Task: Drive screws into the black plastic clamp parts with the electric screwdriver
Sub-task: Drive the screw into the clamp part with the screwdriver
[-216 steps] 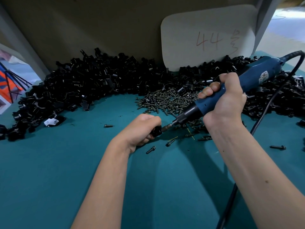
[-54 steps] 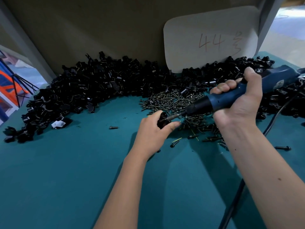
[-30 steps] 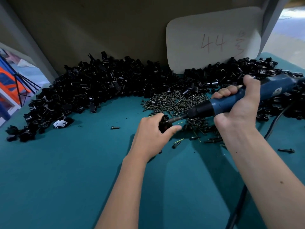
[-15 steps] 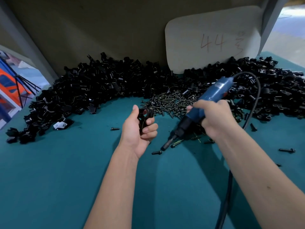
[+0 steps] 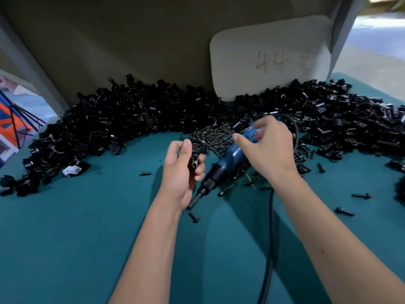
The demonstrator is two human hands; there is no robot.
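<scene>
My left hand (image 5: 183, 172) is shut on a black plastic clamp part (image 5: 195, 151), a ring with a slotted tab, held upright above the teal table. The blue electric screwdriver (image 5: 230, 160) lies slanted on the table just right of that hand, its bit tip (image 5: 191, 206) touching the surface near my left wrist. My right hand (image 5: 268, 150) hovers over the screwdriver's rear end with thumb and fingers spread apart, blurred by motion. A pile of screws (image 5: 213, 137) lies just behind both hands.
A long heap of black clamp parts (image 5: 122, 121) curves along the back wall and on to the right (image 5: 333, 119). The screwdriver cord (image 5: 270, 233) runs toward me. Loose screws (image 5: 194, 217) dot the table. A white card marked 44 (image 5: 271, 55) leans behind.
The screwdriver has left the clamp, swung down and come to rest on the table. My right hand has loosened off it. My left hand has lifted the clamp and turned it upright.
</scene>
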